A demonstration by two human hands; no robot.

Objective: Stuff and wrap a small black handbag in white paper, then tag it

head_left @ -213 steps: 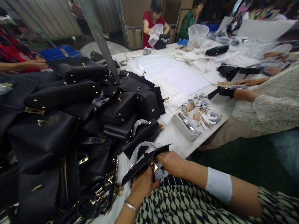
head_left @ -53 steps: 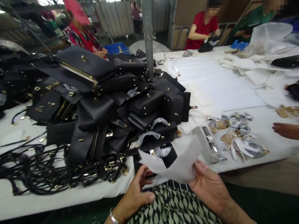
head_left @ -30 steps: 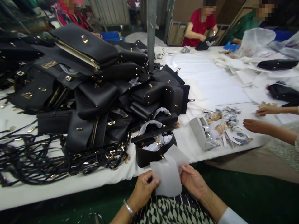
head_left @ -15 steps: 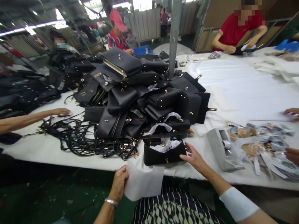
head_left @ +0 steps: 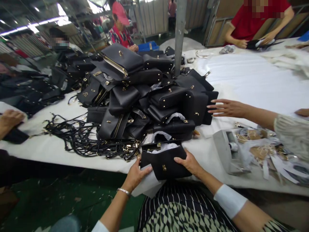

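Black handbag (head_left: 165, 164), small, gold clasp on its front, white paper stuffing showing at its open top, is sitting at lower centre. Right hand (head_left: 190, 163) is clasping its right end; left hand (head_left: 135, 175) is pinching white tissue sheet (head_left: 148, 185) against it.

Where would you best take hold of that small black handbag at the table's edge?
By its two short ends, coming from the near side. The handbag stands upright with its flap open and white paper filling the top, so the firm sides offer the surest hold, where the left hand and right hand sit.
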